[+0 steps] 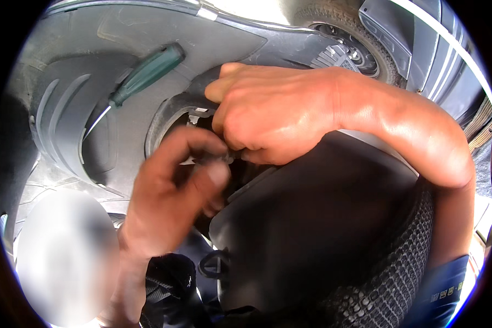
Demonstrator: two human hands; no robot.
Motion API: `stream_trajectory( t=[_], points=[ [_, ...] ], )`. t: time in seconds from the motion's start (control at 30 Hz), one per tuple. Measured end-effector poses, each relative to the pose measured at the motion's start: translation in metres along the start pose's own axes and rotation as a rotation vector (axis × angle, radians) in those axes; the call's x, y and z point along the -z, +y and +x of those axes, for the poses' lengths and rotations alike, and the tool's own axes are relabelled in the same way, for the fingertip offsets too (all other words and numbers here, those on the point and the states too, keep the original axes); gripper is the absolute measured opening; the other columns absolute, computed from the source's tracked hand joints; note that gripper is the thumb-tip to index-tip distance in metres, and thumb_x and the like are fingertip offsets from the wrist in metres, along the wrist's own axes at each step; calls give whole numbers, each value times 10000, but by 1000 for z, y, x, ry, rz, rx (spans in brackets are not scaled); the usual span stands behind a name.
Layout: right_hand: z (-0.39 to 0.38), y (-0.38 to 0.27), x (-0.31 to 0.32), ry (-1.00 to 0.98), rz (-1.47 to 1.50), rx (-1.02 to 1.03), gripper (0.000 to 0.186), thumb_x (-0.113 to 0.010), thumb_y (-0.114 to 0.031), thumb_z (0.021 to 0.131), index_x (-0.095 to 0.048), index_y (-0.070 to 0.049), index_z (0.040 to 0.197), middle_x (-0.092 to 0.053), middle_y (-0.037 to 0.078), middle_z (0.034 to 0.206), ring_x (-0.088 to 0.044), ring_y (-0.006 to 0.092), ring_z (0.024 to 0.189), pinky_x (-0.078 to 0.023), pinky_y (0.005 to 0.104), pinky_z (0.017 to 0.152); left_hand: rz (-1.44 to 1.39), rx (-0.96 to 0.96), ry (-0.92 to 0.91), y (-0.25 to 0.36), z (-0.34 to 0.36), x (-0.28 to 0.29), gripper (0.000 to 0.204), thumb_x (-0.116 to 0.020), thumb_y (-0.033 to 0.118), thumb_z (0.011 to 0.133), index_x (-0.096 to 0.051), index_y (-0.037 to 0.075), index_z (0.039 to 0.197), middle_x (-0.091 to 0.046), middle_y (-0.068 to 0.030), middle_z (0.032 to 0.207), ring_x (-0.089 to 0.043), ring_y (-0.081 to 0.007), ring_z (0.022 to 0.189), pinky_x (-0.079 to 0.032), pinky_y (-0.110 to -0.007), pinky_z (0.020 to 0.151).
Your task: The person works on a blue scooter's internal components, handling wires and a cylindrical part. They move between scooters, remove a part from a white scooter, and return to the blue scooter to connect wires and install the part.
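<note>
My left hand [169, 202], slightly blurred, closes its thumb and index finger around a small part I cannot make out, inside a dark opening [194, 119] in grey plastic trim. My right hand [273, 115] arches over that opening from the right, fingers curled; whatever they grip is hidden behind them. Above left, a green-handled screwdriver [147, 74] lies on the grey molded plastic panel [224, 38], its shaft reaching a slotted piece [60, 115]. A large black panel [295, 218] fills the space below my hands.
A wheel [372, 57] with a black tyre and grey bodywork [437, 71] stand at the upper right. Black mesh [393, 273] runs along the lower right. Dark fabric [169, 279] and a black loop [213, 259] are near the bottom. A blurred patch covers the lower left.
</note>
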State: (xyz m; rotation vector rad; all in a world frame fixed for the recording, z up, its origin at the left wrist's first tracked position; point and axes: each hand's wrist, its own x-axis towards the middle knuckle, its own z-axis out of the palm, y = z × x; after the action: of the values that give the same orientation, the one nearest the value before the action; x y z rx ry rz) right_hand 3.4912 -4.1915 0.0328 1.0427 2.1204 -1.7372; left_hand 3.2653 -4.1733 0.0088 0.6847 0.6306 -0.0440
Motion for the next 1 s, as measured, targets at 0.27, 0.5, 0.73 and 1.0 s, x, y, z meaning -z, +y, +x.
stream_trajectory(
  t=[0.27, 0.5, 0.73, 1.0],
  points=[
    [0, -1, -1, -3, -13, 7, 80, -698, -129, 677, -695, -64, 631, -624, 12, 682, -516, 233, 797, -385, 376, 830, 1034, -634, -181, -10, -9, 16, 364, -734, -2, 738, -660, 7, 1094, -558, -155, 1270, -640, -357, 1032, -566, -392, 838],
    [1, -1, -3, 25, -21, 11, 85, -700, -124, 672, -687, -64, 612, -613, 7, 663, -515, 239, 794, -386, 373, 819, 560, -450, -75, 4, 3, 18, 213, -679, 91, 887, -623, -4, 1069, -649, -180, 880, -652, -258, 684, -534, -336, 588],
    [0, 2, -3, 37, 5, 39, 101, -715, -130, 672, -680, -63, 605, -615, 10, 667, -511, 240, 795, -382, 373, 828, -87, 514, 352, 1, 2, -1, 284, -465, 196, 1028, -617, 1, 888, -624, -118, 668, -571, -169, 537, -439, -289, 505],
    [-3, 3, -3, 39, 46, 28, 116, -720, -131, 687, -663, -66, 610, -622, 6, 698, -498, 238, 801, -372, 380, 837, 820, -543, -1, -2, 2, -8, 338, -661, -6, 745, -604, 29, 1076, -602, -192, 1057, -610, -395, 949, -485, -458, 836]
  ],
)
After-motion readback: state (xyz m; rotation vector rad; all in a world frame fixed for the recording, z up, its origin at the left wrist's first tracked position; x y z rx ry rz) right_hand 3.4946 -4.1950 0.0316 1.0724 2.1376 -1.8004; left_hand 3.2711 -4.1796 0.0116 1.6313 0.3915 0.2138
